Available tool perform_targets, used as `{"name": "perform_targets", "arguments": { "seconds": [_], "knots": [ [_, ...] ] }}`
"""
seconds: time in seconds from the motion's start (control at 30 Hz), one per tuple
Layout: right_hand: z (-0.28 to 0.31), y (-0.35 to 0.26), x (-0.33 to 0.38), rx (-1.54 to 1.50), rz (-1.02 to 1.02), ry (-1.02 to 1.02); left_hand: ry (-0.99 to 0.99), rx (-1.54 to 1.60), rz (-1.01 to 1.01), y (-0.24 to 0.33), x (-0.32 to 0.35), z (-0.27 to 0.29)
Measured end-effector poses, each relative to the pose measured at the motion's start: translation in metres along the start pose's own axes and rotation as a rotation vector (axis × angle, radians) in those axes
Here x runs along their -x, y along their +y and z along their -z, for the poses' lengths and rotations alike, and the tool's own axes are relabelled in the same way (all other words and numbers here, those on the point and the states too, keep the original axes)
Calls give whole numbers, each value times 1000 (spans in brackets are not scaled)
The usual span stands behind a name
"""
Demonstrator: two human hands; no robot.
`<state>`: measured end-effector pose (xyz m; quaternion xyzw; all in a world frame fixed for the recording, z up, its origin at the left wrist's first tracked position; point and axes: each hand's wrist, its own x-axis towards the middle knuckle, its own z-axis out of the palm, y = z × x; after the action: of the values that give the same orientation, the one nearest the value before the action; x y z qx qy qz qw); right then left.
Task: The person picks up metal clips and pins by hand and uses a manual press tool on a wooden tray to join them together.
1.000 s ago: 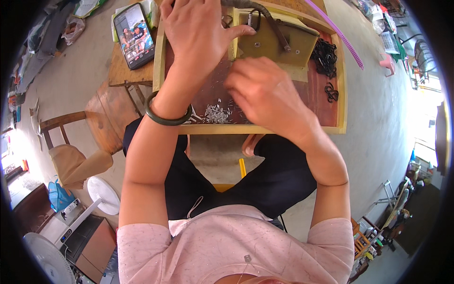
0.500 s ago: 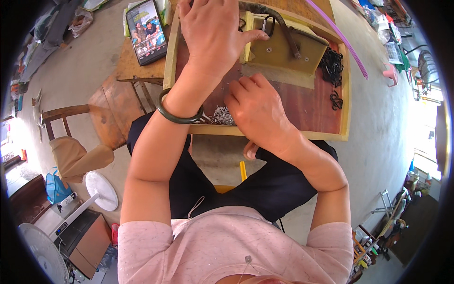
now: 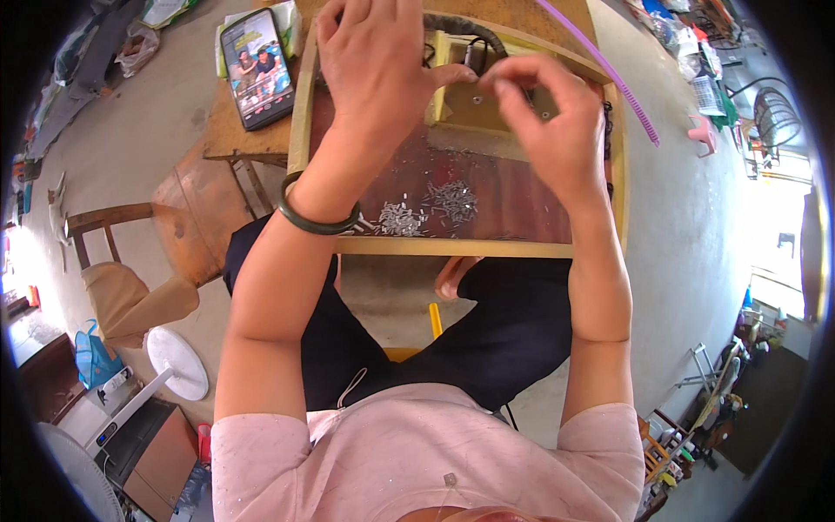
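My left hand [image 3: 374, 74] is over the left part of a wooden tray [image 3: 452, 247], fingers stretched toward the top edge and thumb out to the right. The thumb tip lies beside a dark carabiner [image 3: 477, 54] at the yellow box-like block [image 3: 474, 113]. My right hand [image 3: 561, 122] is just right of the carabiner, thumb and forefinger curled together in a slightly blurred pinch. Whatever sits between those fingertips is too small to make out. Nearer me in the tray lie a pile of small silvery pins [image 3: 400, 219] and a darker pile of small metal pieces [image 3: 453, 200].
A phone [image 3: 257, 70] playing a video rests on the wooden table [image 3: 228, 130] left of the tray. A purple coiled strip [image 3: 622, 87] crosses the tray's far right corner. A wooden chair [image 3: 187, 217] stands at the left, near a white fan [image 3: 78, 474].
My right hand has risen from above the metal pieces to the block, beside the left thumb. That uncovers both piles. The left hand stays nearly in place; the whole view has shifted slightly.
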<state>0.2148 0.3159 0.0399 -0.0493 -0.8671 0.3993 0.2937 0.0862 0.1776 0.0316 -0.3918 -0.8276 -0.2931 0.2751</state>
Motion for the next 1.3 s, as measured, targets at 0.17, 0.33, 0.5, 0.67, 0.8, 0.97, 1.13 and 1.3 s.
{"name": "perform_targets", "arguments": {
  "seconds": [0.17,0.33,0.5,0.67,0.8,0.97,1.13,1.3],
  "knots": [
    [-2,25,-22,198,245,115,-22,21,9,5,-1,3],
    [-12,22,-34,368,421,109,5,-49,-6,1,1,-2],
    [-17,22,-37,364,441,144,-2,-12,1,-1,1,-5],
    [-18,24,-36,362,404,129,-3,-13,1,0,0,-4],
    [-21,16,-35,527,526,170,3,-61,-20,-2,1,-6],
    [-21,-10,-32,697,460,102,2,-12,-6,-2,2,-4],
    [-13,15,-31,563,407,21,-23,-19,15,0,0,-4],
    [-18,29,-31,327,258,108,1,5,-2,-2,1,-4]
  ]
}}
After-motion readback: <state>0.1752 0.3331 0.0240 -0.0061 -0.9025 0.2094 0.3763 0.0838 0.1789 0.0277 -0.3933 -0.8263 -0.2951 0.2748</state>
